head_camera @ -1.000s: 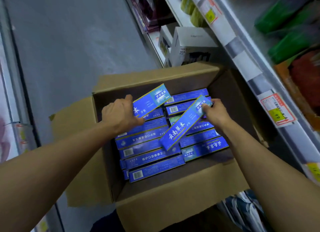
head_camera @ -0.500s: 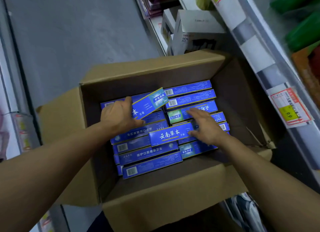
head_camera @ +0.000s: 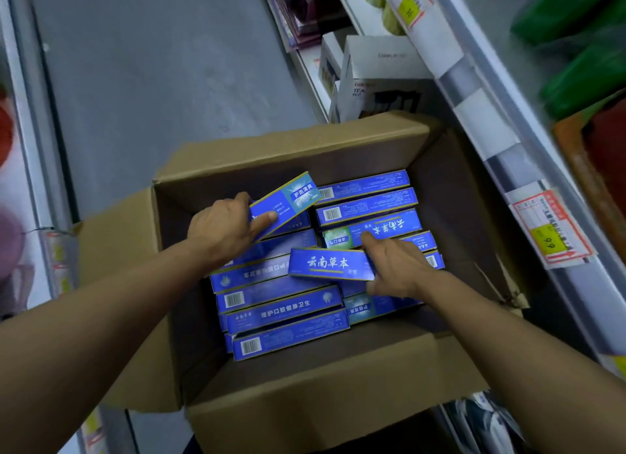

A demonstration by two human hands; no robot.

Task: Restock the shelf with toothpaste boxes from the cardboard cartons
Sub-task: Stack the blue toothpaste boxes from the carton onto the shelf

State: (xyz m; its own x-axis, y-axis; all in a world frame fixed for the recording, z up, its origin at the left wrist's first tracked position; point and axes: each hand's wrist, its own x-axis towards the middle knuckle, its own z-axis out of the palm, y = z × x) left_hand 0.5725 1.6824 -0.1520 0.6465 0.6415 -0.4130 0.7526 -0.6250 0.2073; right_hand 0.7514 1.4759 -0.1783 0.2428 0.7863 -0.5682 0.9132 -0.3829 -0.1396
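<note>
Both hands are down in the open cardboard carton (head_camera: pixel 305 396). Left hand (head_camera: pixel 223 231) grips one blue toothpaste box (head_camera: pixel 286 204) by its near end, thumb laid flat on the top face; the box is tilted, far end raised toward the carton's back wall, clear of the stack. Right hand (head_camera: pixel 396 270) is curled round the right end of a second toothpaste box (head_camera: pixel 330 264), with the index finger stretched out past it onto the boxes behind. That box lies roughly level across the top of the stack, long axis left-right, label up. The remaining toothpaste boxes (head_camera: pixel 288 313) sit packed in two columns, all long axes left-right, so any one comes up end-first from either hand. Key relation: the shelf edge (head_camera: pixel 491 142) with its price tags runs along the right side of the carton and above it, so the right hand is the nearer one. My read: each hand has one box, and the next move is to lift and swing right. The risk is the raised carton flap (head_camera: pixel 501 284) on that side catching a box end.
</note>
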